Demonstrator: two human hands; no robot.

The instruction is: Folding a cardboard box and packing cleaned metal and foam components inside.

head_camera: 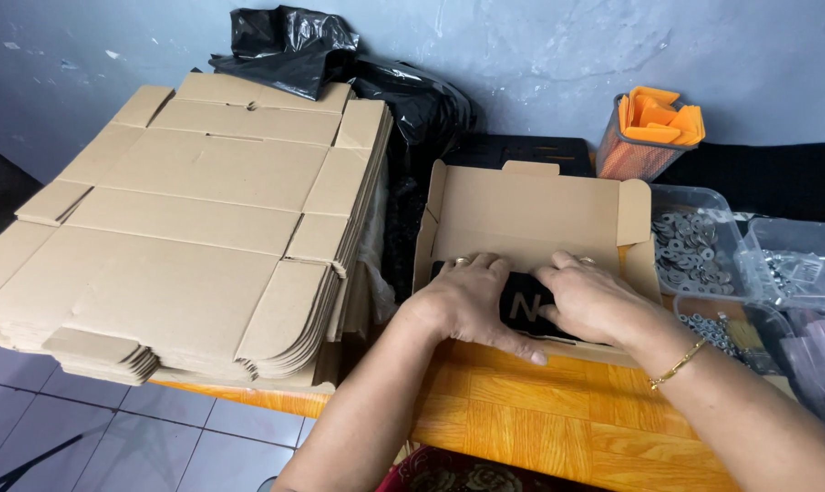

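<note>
nearest, at the bottom of the frame, an orange wood-patterned tabletop (522, 419) showed squares of grain, and below its edge at lower left lay pale grey floor tiles (112, 437). both forearms came up from the bottom edge, the right one wearing a thin gold bracelet (677, 364). the left hand (467, 301) and right hand (595, 301) lay flat, side by side, near the centre, pressing down on a black packet (522, 308) with a pale mark on it; the fingers of both were stretched out and close together on top of it, not curled round it. the packet sat in the front part of an open cardboard box (531, 214), whose lid stood up behind the hands.

left of the box, a tall stack of flat unfolded cardboard blanks (194, 228) filled the left half of the frame. at right stood clear plastic tubs, one holding metal washers (690, 251) and another small silvery parts (795, 264). further back, at upper right, an orange mesh container (649, 137) held folded orange pieces. at top centre black plastic bags (340, 64) slumped against a blue-grey painted wall (540, 55), scuffed and streaked.
</note>
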